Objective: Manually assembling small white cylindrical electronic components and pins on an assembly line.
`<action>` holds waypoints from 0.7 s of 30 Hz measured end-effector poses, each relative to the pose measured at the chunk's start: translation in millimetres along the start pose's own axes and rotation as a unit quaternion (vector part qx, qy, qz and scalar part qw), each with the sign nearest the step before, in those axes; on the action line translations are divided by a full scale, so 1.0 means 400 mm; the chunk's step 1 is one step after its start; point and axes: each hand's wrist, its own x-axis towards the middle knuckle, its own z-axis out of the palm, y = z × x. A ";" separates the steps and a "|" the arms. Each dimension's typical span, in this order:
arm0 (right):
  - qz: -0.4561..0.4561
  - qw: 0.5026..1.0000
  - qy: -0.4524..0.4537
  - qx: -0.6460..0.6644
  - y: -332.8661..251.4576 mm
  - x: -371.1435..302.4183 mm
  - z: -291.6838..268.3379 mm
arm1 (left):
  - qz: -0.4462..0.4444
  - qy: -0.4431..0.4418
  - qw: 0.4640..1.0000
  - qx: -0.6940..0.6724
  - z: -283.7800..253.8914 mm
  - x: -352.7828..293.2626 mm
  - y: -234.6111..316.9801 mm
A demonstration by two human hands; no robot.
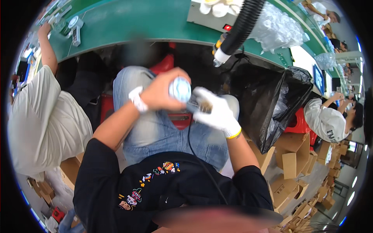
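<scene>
Black T-shirt up close, below the fingers; pale-shirted co-worker well to their left! Bare left hand wraps a cylinder, its round end pale blue, slightly blurred. White-gloved right hand just beside, grip impossible to tell. Beyond the fingers hangs a black hose; rightward, a black bag fills the side.

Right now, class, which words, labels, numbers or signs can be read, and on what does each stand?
Co-worker's white shirt at right: dark lettering, not copied.
Carton at lower right: print too small to read.
Pale-blue item in the left hand: too blurred to read.
Black shirt: pictures, no readable words.
</scene>
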 end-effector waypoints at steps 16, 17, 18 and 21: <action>0.049 0.984 -0.156 -0.066 0.015 -0.089 0.026 | 0.108 -0.015 0.993 0.038 0.189 -0.079 0.023; 0.023 0.993 -0.113 -0.001 0.015 -0.068 0.010 | 0.022 -0.027 0.999 0.018 0.150 -0.040 0.047; 0.001 0.996 -0.063 0.058 0.016 -0.043 -0.015 | -0.056 -0.043 0.997 -0.006 0.119 0.005 0.062; 0.020 0.968 0.149 0.199 0.045 0.041 -0.146 | -0.064 0.225 0.969 -0.077 0.008 0.005 0.022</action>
